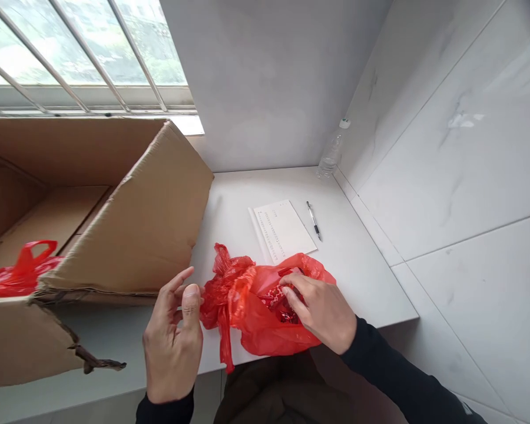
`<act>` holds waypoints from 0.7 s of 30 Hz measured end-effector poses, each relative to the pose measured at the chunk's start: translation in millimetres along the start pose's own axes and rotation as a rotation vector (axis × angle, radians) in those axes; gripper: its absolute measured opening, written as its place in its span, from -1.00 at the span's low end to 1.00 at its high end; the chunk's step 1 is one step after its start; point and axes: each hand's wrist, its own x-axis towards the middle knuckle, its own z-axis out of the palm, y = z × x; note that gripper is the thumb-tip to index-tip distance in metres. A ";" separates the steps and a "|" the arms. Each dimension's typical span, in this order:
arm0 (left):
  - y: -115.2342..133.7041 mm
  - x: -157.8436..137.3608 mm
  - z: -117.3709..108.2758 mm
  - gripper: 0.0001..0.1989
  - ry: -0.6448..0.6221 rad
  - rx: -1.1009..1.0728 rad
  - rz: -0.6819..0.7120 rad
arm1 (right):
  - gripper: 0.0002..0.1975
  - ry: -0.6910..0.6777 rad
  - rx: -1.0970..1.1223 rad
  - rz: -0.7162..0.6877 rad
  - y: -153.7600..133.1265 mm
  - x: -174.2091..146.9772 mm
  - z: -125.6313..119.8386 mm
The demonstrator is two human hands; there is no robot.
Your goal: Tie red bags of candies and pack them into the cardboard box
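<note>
A red plastic bag (269, 338) lies on the white table near its front edge, its mouth spread wide. Shiny red pieces, some with a white pattern (272, 296), show inside. My right hand (320, 306) reaches over the mouth from the right, thumb and fingertips close together at these pieces; what they pinch is too small to make out. At the bag's bunched, crumpled left end (229, 277) is my left hand (174, 335), with thumb and fingers apart. Its fingertips are beside the plastic, and I cannot tell whether they touch it.
On the left stands a large open cardboard box (159, 218) with a torn front edge and another red bag (20, 274) inside. Behind the bag lie a white booklet (287, 227) and a pen (313, 221). A clear bottle (330, 153) stands in the back corner by the tiled wall.
</note>
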 end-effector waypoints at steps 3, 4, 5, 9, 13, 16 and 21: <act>-34.5 3.9 -7.3 -0.55 -0.007 0.133 0.059 | -0.78 0.050 0.100 -0.010 -2.9 -1.6 -4.8; -44.9 2.2 -5.9 -0.53 -0.055 0.161 0.089 | -0.78 0.069 0.124 -0.012 -2.5 -1.9 -6.9; -54.6 0.1 -2.7 -0.50 -0.108 0.189 0.120 | -0.78 0.091 0.140 -0.017 -1.1 -2.3 -9.2; -83.8 -1.1 17.6 -0.48 -0.178 0.292 0.169 | -0.72 0.160 0.029 -0.030 15.0 -4.3 -14.8; -76.1 4.2 22.5 -0.47 -0.088 0.327 0.206 | -0.52 0.095 -0.253 0.017 40.9 -8.5 -7.0; -40.3 -6.1 12.4 -0.49 -0.108 0.243 0.324 | -0.53 0.070 -0.348 0.043 53.6 -10.5 1.3; 7.9 -32.0 9.0 -0.44 -0.376 0.088 0.503 | -0.68 0.076 -0.310 0.022 50.8 -12.0 2.1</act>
